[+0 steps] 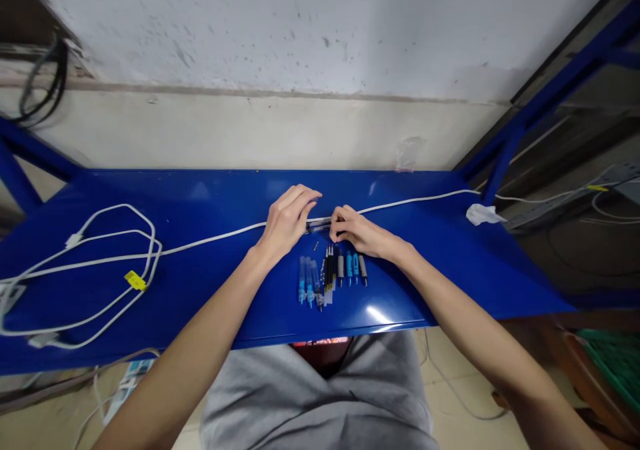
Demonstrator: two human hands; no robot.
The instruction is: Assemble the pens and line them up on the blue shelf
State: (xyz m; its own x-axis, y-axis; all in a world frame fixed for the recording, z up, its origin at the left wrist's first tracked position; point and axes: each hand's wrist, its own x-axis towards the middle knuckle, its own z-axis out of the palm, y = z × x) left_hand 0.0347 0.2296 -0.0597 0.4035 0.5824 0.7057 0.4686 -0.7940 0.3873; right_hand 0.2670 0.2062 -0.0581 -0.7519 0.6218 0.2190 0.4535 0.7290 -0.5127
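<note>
My left hand [289,215] is over the blue table, fingers stretched forward and thumb apart, at the left end of several thin dark sticks [319,225]. My right hand [357,230] is at their other end, its thumb and fingertips pinched together; what they hold, if anything, is hidden. Nearer me lie clear pen barrels with blue parts [309,280], dark pen refills [329,270] with pale ends, and a row of grey and blue pen grip sections [353,267]. Small springs [323,270] appear to lie beside the refills. A tiny loose piece [316,245] sits above the barrels.
A white cable [215,238] crosses the blue table [210,303] behind the parts and passes by both hands. Its loops [150,237], with a yellow tag [135,280], lie at left. A crumpled white tissue [483,215] is at right. Blue frame bars [520,130] and a wall bound the table.
</note>
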